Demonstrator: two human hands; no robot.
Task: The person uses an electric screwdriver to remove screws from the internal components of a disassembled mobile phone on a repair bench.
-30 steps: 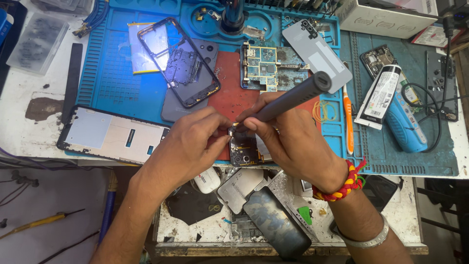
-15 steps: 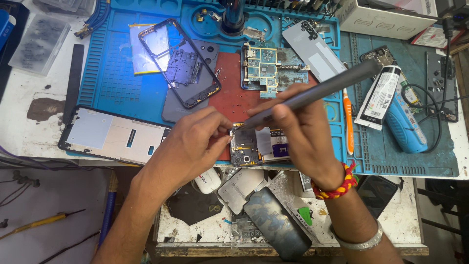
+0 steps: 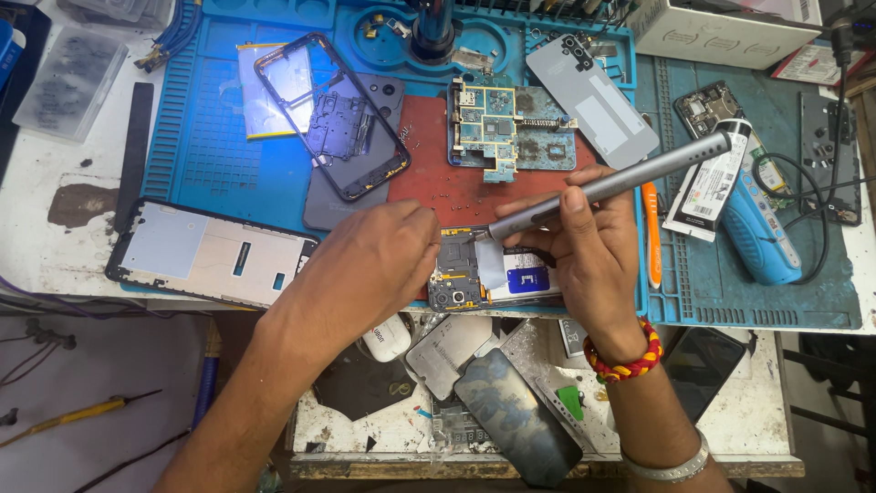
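The desk (image 3: 55, 246) is lying white and stained under a blue work mat (image 3: 210, 137) that is spreading out ahead of both hands, with a red pad (image 3: 429, 173) sitting on it just beyond the knuckles. Off to the left of the left hand a pale phone panel (image 3: 205, 256) is resting flat, and farther ahead on that side an empty phone frame (image 3: 328, 114) is lying at a slant. Straight beyond the right hand a bare circuit board (image 3: 511, 128) is sitting on the red pad, with a grey back cover (image 3: 593, 96) just to its right. The left hand (image 3: 365, 274) is curling down with its fingertips pressing on the opened phone (image 3: 484, 274), pinning it at the near edge of the mat. That phone is lying between the two hands, partly covered by them. The right hand (image 3: 589, 251) is closing its grip around a grey electric screwdriver (image 3: 611, 187), thumb and fingers wrapped on the shaft, the tip pointing down-left onto the phone's upper edge. An orange tool (image 3: 651, 237) is lying just right of that hand.
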